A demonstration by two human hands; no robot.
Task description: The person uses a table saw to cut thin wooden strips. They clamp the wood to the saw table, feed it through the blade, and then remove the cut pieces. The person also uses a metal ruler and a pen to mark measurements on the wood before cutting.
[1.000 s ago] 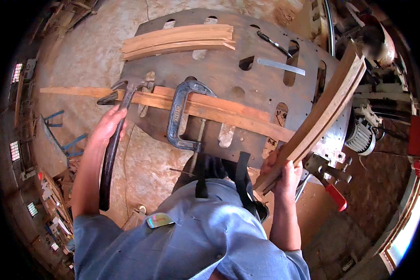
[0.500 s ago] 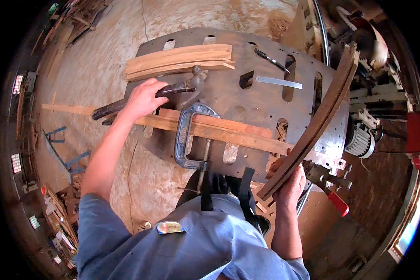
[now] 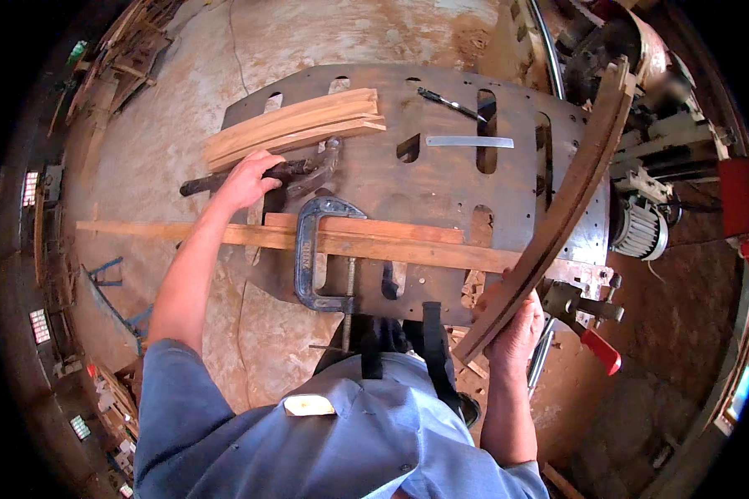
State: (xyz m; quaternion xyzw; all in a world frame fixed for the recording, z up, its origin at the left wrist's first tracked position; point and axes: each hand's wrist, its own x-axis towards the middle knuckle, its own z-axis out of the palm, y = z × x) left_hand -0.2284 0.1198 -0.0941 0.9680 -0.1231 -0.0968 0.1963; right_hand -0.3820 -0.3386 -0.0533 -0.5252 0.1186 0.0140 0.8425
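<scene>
My left hand (image 3: 248, 180) is closed round the dark handle of a claw hammer (image 3: 328, 158), which lies low over the table beside some pale wooden pieces (image 3: 295, 129). In my right hand (image 3: 518, 331) is the near end of a long curved, grooved wooden piece (image 3: 558, 212); it slants up to the far right, and the fingers under it are partly hidden. Between my hands a blue C-clamp (image 3: 306, 249) grips the table edge across a long wooden strip (image 3: 424, 249). A shorter reddish strip (image 3: 391, 229) lies along the far side of that strip.
The slotted metal table (image 3: 441, 183) bears a pen (image 3: 449, 103) and a short metal ruler (image 3: 470, 142). At its right end are a red-handled toggle clamp (image 3: 599, 351) and a ribbed motor (image 3: 641, 233). A blue metal frame (image 3: 112, 303) stands on the floor at left.
My left hand has brought the hammer down closer to the table, beside the pale pieces. The view has shifted a little; my right hand still holds the curved piece.
</scene>
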